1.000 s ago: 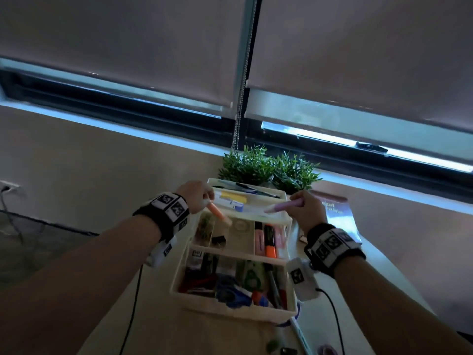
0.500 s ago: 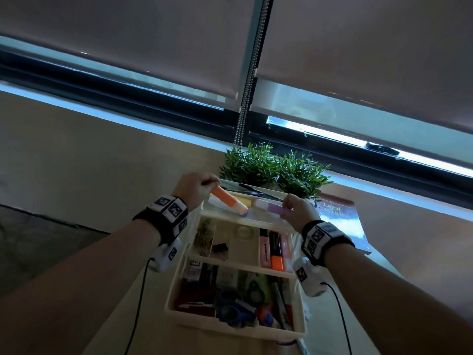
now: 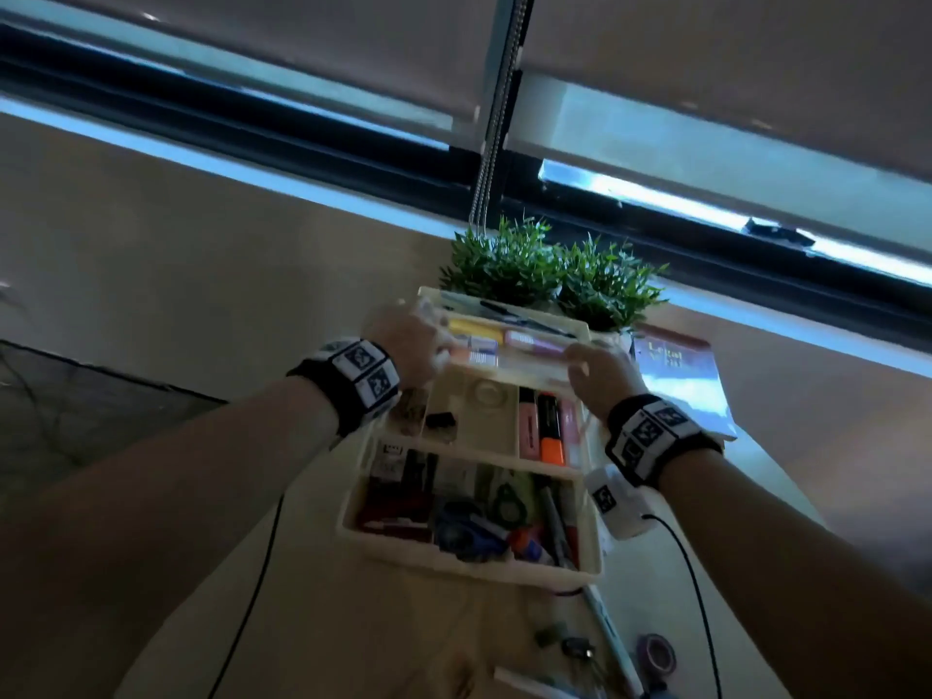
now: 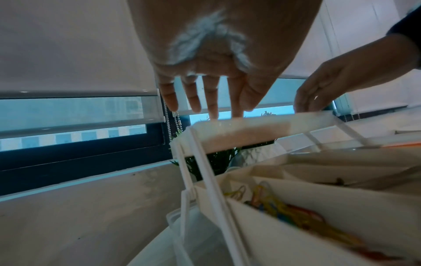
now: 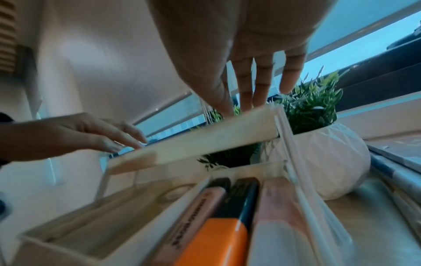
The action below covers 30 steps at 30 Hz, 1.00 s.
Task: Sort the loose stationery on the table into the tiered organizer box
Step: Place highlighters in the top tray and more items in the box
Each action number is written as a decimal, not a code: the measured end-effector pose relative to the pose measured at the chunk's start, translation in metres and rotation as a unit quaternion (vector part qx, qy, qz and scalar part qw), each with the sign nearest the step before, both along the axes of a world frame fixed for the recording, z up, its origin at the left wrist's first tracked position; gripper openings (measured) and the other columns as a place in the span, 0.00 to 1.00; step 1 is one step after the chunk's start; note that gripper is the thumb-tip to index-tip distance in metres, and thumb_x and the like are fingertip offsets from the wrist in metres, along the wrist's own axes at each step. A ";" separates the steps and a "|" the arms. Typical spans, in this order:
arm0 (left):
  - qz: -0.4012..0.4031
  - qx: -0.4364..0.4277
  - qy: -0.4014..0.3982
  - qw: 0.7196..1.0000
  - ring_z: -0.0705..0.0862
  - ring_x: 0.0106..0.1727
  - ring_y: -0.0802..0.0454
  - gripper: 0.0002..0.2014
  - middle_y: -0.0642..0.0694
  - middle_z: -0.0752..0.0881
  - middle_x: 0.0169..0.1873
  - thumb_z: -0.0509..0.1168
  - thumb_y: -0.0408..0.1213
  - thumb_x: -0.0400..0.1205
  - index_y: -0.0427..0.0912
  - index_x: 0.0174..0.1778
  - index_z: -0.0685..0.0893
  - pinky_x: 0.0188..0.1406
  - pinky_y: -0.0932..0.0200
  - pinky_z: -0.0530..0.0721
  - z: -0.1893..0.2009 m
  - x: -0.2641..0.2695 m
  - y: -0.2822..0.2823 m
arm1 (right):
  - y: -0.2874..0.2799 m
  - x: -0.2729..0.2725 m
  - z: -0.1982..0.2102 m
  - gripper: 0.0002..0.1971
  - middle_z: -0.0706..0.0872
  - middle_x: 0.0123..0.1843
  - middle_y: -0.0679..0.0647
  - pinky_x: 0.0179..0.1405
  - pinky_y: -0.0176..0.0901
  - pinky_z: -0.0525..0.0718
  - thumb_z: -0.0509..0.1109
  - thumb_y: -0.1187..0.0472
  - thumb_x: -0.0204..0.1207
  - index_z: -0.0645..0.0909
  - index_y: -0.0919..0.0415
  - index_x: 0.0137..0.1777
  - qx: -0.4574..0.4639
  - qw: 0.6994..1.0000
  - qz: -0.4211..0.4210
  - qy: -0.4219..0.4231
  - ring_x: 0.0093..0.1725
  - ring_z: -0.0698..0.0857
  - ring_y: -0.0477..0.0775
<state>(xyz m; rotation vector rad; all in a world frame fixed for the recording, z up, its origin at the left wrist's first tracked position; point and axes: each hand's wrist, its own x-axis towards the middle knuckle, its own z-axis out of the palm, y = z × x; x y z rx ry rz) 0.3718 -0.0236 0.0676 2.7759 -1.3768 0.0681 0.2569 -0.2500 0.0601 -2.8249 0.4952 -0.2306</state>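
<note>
The white tiered organizer box (image 3: 469, 565) stands open with three stepped trays. In its top tray (image 3: 524, 373) lie a yellow, an orange (image 3: 466, 356) and a pink highlighter (image 3: 534, 343). My left hand (image 3: 411, 340) is at the tray's left end, and its straight fingers (image 4: 213, 109) touch the rim (image 4: 250, 131). At the right end my right hand (image 3: 592, 368) hovers, its fingers (image 5: 248, 97) straight over the tray's edge (image 5: 205, 142). Neither hand holds anything. The middle tray holds pink and orange highlighters (image 5: 216, 234), the bottom one scissors (image 3: 469, 532) and markers.
Two potted plants (image 3: 509, 267) stand right behind the box, with a book (image 3: 676, 380) to the right. Loose on the near table lie a pen (image 3: 613, 643), a purple tape roll (image 3: 655, 655), a binder clip (image 3: 577, 648) and a white pen (image 3: 529, 683). Wrist cables hang down.
The left hand has let go of the orange highlighter and the right hand of the pink one; both now lie in the top tray. The fingers have straightened.
</note>
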 end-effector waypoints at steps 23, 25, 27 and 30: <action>0.054 0.028 0.314 0.947 0.68 0.75 0.46 0.19 0.43 0.73 0.72 0.58 0.40 0.84 0.44 0.71 0.76 0.73 0.55 0.67 -0.096 -0.271 0.027 | 0.047 -0.266 -0.098 0.11 0.80 0.54 0.59 0.47 0.37 0.71 0.63 0.66 0.76 0.84 0.59 0.55 0.153 0.966 -0.018 0.206 0.52 0.78 0.57; 0.054 0.052 0.306 0.949 0.71 0.73 0.44 0.19 0.41 0.74 0.70 0.57 0.38 0.84 0.42 0.71 0.76 0.71 0.53 0.70 -0.099 -0.277 0.016 | 0.049 -0.267 -0.104 0.10 0.80 0.55 0.60 0.53 0.42 0.77 0.63 0.65 0.76 0.85 0.55 0.49 0.150 0.966 -0.021 0.208 0.57 0.81 0.61; 0.058 0.079 0.299 0.949 0.74 0.69 0.42 0.17 0.40 0.76 0.65 0.57 0.36 0.83 0.40 0.68 0.77 0.67 0.52 0.73 -0.102 -0.284 0.004 | 0.052 -0.267 -0.105 0.08 0.80 0.55 0.60 0.54 0.46 0.79 0.64 0.64 0.76 0.85 0.57 0.48 0.136 0.968 -0.038 0.208 0.56 0.82 0.63; 0.073 0.121 0.278 0.950 0.75 0.66 0.40 0.14 0.38 0.76 0.63 0.59 0.35 0.82 0.38 0.64 0.77 0.65 0.49 0.76 -0.106 -0.289 -0.010 | 0.056 -0.264 -0.104 0.12 0.82 0.56 0.63 0.50 0.47 0.81 0.62 0.61 0.78 0.80 0.66 0.56 0.101 0.970 -0.073 0.211 0.54 0.84 0.64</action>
